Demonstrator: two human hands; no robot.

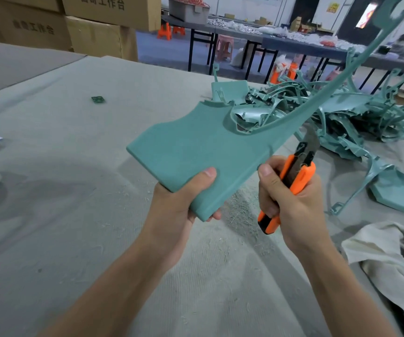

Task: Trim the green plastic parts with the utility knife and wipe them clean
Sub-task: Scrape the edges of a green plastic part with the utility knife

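My left grip (pixel 179 203) is closed on the near corner of a green plastic part (pixel 196 147), thumb flat on top and fingers curled underneath. I hold the part up off the worktop (pixel 74 166), tilted. Its broad flat panel is toward me, and a long thin curved arm runs away up to the right.

My right grip (pixel 291 203) is wrapped tight round the orange and black utility knife (pixel 295 176), thumb tip just beside the panel's right edge. The blade is out and points upward, and its tip goes behind that edge where the panel narrows into the arm.

Pale shavings (pixel 242 210) lie on the worktop under my hands. Beyond the knife sits a tangled pile of green parts (pixel 342 113), and a crumpled pale cloth (pixel 390 251) lies near my right forearm. A small green scrap (pixel 98 99) lies well apart to the left, with cardboard boxes (pixel 93 32) behind it.
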